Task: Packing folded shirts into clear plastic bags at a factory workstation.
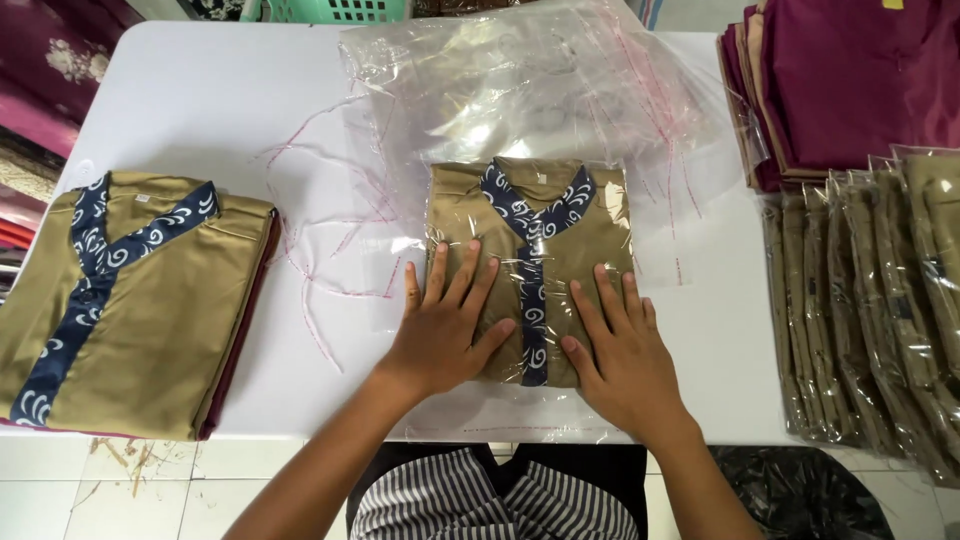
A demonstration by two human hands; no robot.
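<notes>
Both hands lie flat on a folded tan shirt (530,265) with navy patterned trim, which sits inside a clear plastic bag (520,400) near the middle of the white surface (200,100), close to its near edge. The left hand (445,320) presses palm-down on the shirt's left half, fingers spread and straight; its grip is fully open and clasps nothing. The right hand (620,350) rests the same way on the right half, fingers splayed, also grasping nothing. The navy placket runs between the 2 hands.

Just beyond the bagged shirt lies a loose heap of empty clear bags (530,80) with thin red sealing strips, reaching toward the far edge. Peeled strips (320,230) are scattered on the surface to the left of the shirt. At the far left sits a stack of unbagged tan shirts (130,310) with the same navy trim, over a maroon layer. At the right edge, a row of bagged tan shirts (870,300) overlaps, and beyond it a pile of folded maroon garments (850,80). A teal basket (330,10) shows at the far edge.
</notes>
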